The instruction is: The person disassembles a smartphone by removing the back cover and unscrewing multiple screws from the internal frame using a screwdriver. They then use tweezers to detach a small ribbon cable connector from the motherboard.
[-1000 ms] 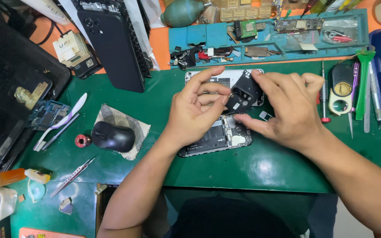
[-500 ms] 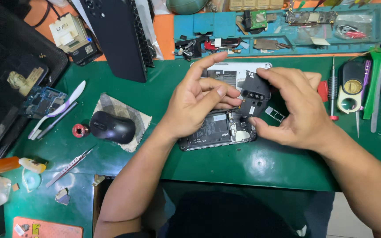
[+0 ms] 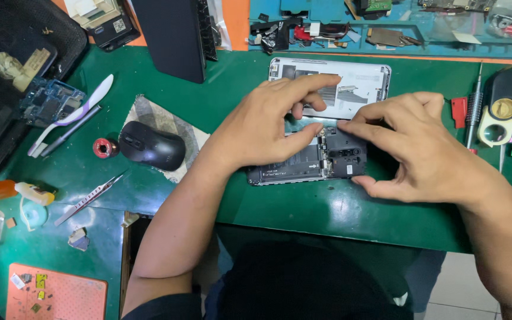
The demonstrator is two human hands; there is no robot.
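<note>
While an opened phone (image 3: 303, 163) lies flat on the mat (image 3: 327, 207), it is pressed by both hands.
The left hand (image 3: 262, 127), loosely spread, is laid over it; its cover (image 3: 346, 155) is pinched by the right hand (image 3: 422, 148).

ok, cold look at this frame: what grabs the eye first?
Both hands meet mid-mat over an opened phone: the left hand has its thumb at the exposed board, and the right hand presses a black cover piece onto that end. Just behind them lies a white back panel, inner side up. Left of the hands, a black mouse sits on a scrap of cloth.
</note>
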